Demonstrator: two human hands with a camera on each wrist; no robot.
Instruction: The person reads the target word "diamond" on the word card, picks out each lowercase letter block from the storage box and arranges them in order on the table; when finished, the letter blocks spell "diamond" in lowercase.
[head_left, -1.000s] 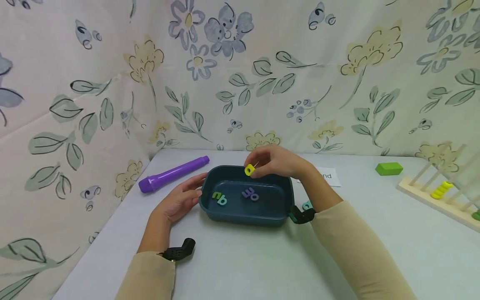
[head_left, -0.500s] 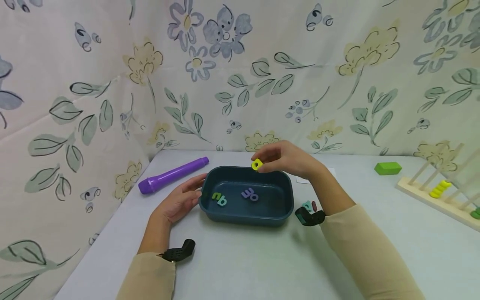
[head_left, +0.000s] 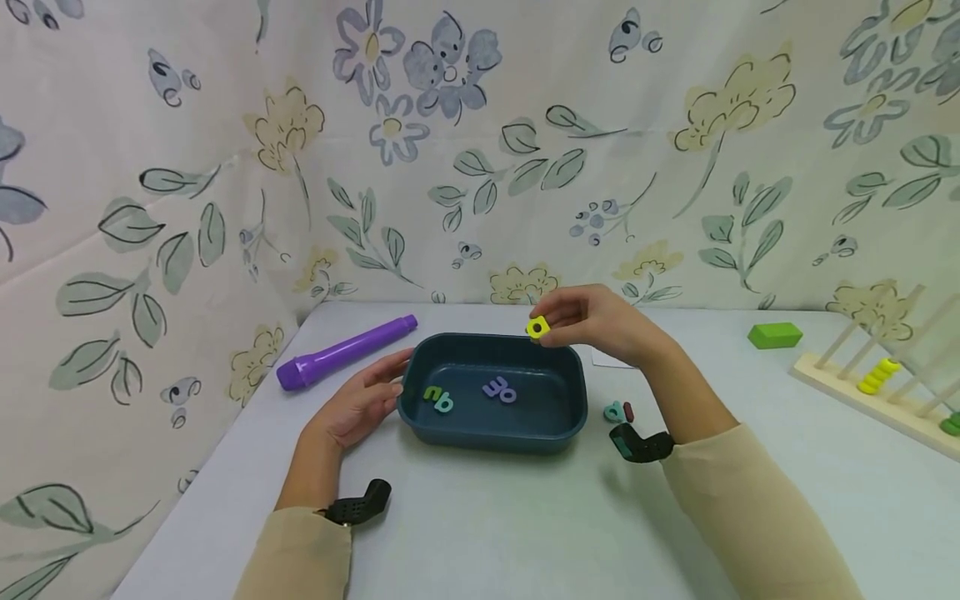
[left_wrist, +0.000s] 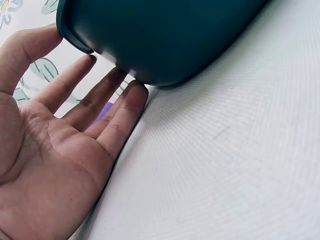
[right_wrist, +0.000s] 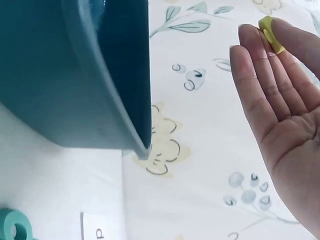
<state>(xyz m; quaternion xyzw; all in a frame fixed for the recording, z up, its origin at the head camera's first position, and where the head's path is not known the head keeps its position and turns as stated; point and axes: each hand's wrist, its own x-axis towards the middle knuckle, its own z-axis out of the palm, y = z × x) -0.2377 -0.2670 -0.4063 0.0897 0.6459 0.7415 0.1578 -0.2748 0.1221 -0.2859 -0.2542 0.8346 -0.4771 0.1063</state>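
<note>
My right hand pinches a small yellow letter with a hole in it between thumb and fingers, above the back right rim of a dark teal tub. In the right wrist view the letter shows edge-on. My left hand rests against the tub's left end. In the left wrist view its fingertips touch the tub wall and the thumb lies at the rim. Inside the tub lie a green letter, a teal letter and two purple letters.
Right of the tub lie a teal letter and a small dark red piece. A white card is partly hidden behind my right hand. A purple microphone-shaped stick, a green block and a wooden peg rack stand around.
My right hand has moved right with the yellow letter, from over the tub's middle to its back right rim. The teal letter and dark red piece are uncovered. My left hand stays put.
</note>
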